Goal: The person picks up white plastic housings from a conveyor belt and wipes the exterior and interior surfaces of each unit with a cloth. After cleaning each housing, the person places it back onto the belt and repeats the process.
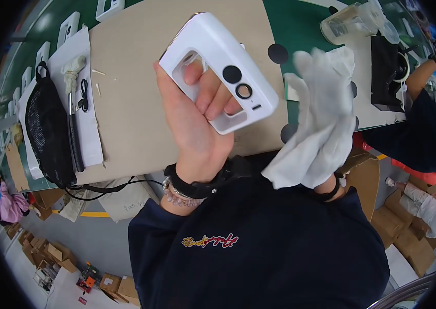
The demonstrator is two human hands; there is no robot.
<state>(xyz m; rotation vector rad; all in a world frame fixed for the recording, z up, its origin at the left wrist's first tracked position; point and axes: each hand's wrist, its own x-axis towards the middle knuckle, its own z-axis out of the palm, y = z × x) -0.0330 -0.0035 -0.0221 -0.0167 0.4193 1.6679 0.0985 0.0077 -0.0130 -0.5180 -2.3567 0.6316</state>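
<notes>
My left hand point(192, 129) grips a white plastic housing point(223, 62) with a rectangular opening and two round dark holes. Its fingers poke through the opening from behind. The housing is held up over a brown cardboard sheet point(130, 103) that lies on the green table. To the right, my right hand point(321, 108) is wrapped in a white cloth point(305, 159) that hangs down from it. The cloth sits just right of the housing, not touching it. Dark bands circle both wrists.
A black mesh bag point(48, 129), a dark rod with a cloth tip point(73, 123) and a small black cable rest at the table's left. A clear plastic jug point(352, 20) and a black box point(385, 72) stand far right. Another person's arm point(424, 72) reaches in there. Cardboard boxes point(398, 226) lie on the floor.
</notes>
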